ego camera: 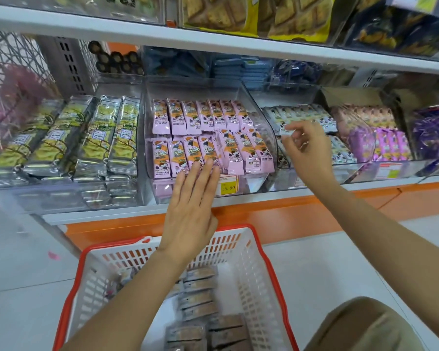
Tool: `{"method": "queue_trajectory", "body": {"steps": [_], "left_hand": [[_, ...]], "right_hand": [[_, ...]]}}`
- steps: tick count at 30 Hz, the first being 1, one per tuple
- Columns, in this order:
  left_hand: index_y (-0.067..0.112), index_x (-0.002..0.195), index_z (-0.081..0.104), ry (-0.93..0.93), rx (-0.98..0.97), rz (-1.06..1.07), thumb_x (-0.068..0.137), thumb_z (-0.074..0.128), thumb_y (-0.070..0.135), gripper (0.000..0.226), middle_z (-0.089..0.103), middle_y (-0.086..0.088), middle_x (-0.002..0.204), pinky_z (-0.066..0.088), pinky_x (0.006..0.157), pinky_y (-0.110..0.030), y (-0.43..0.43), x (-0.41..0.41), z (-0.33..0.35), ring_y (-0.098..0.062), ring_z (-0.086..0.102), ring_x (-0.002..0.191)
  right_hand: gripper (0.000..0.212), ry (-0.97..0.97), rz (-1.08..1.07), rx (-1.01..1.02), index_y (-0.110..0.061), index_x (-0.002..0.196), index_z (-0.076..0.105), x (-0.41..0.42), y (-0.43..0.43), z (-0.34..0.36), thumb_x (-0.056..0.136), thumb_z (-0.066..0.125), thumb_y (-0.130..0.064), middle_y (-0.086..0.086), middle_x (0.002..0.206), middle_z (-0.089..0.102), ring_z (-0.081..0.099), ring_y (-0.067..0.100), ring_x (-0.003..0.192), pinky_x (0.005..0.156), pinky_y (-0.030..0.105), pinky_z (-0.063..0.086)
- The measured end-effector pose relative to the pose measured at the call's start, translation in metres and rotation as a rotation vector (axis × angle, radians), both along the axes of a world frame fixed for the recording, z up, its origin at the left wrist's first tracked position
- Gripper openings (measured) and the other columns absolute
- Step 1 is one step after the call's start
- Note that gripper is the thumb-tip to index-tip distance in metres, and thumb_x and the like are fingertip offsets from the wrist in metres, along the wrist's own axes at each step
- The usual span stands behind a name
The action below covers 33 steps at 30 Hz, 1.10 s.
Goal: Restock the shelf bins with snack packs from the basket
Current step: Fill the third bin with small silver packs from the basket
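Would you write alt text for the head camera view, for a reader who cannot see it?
A person's left hand rests flat on pink snack packs in a clear plastic shelf bin, while the right hand curls at white packs in the neighbouring bin. Below sits a white, red-rimmed plastic basket of grey-brown packs.

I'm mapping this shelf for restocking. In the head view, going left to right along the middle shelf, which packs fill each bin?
green packs → pink packs → white packs → purple packs → dark purple bags
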<state>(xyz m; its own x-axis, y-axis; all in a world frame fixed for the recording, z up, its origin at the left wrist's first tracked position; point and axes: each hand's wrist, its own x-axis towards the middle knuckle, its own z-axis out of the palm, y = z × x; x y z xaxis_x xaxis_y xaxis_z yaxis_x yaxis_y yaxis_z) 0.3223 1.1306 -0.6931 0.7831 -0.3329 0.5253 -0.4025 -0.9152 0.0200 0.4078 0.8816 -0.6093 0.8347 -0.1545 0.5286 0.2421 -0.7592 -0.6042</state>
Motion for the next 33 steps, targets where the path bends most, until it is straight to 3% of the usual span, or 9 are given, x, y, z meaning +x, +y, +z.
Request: {"method": "queue_trajectory", "body": {"steps": [2, 8, 12, 16, 19, 22, 24, 29, 33], "left_hand": [[0.007, 0.156, 0.023, -0.017, -0.022, -0.028, 0.082, 0.051, 0.015, 0.079, 0.016, -0.014, 0.163, 0.004, 0.124, -0.048, 0.010, -0.013, -0.010, -0.033, 0.011, 0.151], [0.006, 0.142, 0.046, 0.151, 0.025, -0.019, 0.079, 0.045, 0.022, 0.065, 0.044, -0.013, 0.142, 0.014, 0.120, -0.046, 0.054, -0.041, -0.059, -0.033, 0.040, 0.131], [0.002, 0.142, 0.047, 0.366, 0.163, 0.077, 0.066, 0.075, 0.017, 0.082, 0.047, -0.017, 0.143, 0.021, 0.117, -0.048, 0.091, -0.041, -0.094, -0.036, 0.041, 0.133], [-0.003, 0.147, 0.039, 0.438, 0.273, 0.161, 0.056, 0.087, 0.021, 0.106, 0.032, -0.020, 0.157, 0.009, 0.120, -0.049, 0.111, -0.040, -0.120, -0.034, 0.026, 0.144], [-0.002, 0.152, 0.027, 0.418, 0.266, 0.197, 0.066, 0.076, 0.021, 0.102, 0.016, -0.018, 0.162, 0.002, 0.122, -0.051, 0.110, -0.042, -0.138, -0.033, 0.013, 0.150], [0.004, 0.155, 0.001, 0.444, 0.272, 0.231, 0.074, 0.059, 0.022, 0.102, -0.004, -0.014, 0.164, -0.007, 0.122, -0.050, 0.108, -0.049, -0.162, -0.029, -0.003, 0.152], [0.006, 0.155, -0.003, 0.452, 0.232, 0.237, 0.076, 0.054, 0.021, 0.099, -0.003, -0.012, 0.163, -0.011, 0.122, -0.048, 0.109, -0.051, -0.174, -0.027, -0.004, 0.152], [0.006, 0.156, 0.003, 0.464, 0.152, 0.213, 0.073, 0.047, 0.018, 0.094, 0.004, -0.013, 0.164, 0.004, 0.122, -0.051, 0.110, -0.051, -0.184, -0.029, 0.005, 0.152], [0.006, 0.156, 0.005, 0.476, 0.138, 0.205, 0.071, 0.048, 0.016, 0.095, 0.003, -0.013, 0.164, 0.005, 0.122, -0.050, 0.110, -0.051, -0.186, -0.029, 0.006, 0.152]], "right_hand": [[0.011, -0.007, 0.110, 0.058, -0.016, 0.102, 0.065, -0.039, 0.017, -0.006, 0.091, 0.063, -0.012, 0.003, 0.084, 0.056, 0.049, 0.003, 0.065, 0.061, 0.012, 0.040], [0.009, 0.171, 0.443, 0.140, -0.016, 0.095, 0.066, -0.122, 0.079, -0.070, 0.087, 0.064, -0.013, -0.003, 0.081, 0.060, 0.053, 0.008, 0.066, 0.062, 0.017, 0.043], [0.014, 0.441, 0.546, 0.081, -0.017, 0.102, 0.066, -0.139, 0.107, -0.143, 0.089, 0.066, -0.015, -0.008, 0.083, 0.056, 0.052, 0.007, 0.067, 0.065, 0.013, 0.040], [0.026, 0.740, 0.604, -0.219, -0.017, 0.117, 0.060, -0.143, 0.125, -0.216, 0.092, 0.061, -0.025, -0.002, 0.105, 0.057, 0.057, 0.014, 0.087, 0.077, 0.030, 0.049], [0.036, 0.997, 0.622, -0.421, -0.017, 0.127, 0.053, -0.152, 0.134, -0.257, 0.094, 0.060, -0.030, 0.005, 0.125, 0.055, 0.056, 0.025, 0.110, 0.088, 0.034, 0.048], [0.046, 1.190, 0.606, -0.526, -0.018, 0.134, 0.048, -0.167, 0.136, -0.291, 0.093, 0.062, -0.031, 0.006, 0.139, 0.045, 0.048, 0.027, 0.123, 0.096, 0.033, 0.042], [0.051, 1.256, 0.608, -0.583, -0.019, 0.136, 0.047, -0.177, 0.137, -0.309, 0.090, 0.063, -0.032, 0.007, 0.142, 0.044, 0.045, 0.028, 0.127, 0.099, 0.034, 0.042], [0.045, 1.338, 0.604, -0.651, -0.017, 0.124, 0.045, -0.189, 0.140, -0.331, 0.087, 0.065, -0.034, 0.011, 0.122, 0.056, 0.057, 0.029, 0.106, 0.073, 0.032, 0.040], [0.035, 1.318, 0.505, -0.542, -0.019, 0.118, 0.054, -0.187, 0.143, -0.330, 0.085, 0.065, -0.022, 0.008, 0.116, 0.062, 0.062, 0.026, 0.100, 0.071, 0.028, 0.046]]}}
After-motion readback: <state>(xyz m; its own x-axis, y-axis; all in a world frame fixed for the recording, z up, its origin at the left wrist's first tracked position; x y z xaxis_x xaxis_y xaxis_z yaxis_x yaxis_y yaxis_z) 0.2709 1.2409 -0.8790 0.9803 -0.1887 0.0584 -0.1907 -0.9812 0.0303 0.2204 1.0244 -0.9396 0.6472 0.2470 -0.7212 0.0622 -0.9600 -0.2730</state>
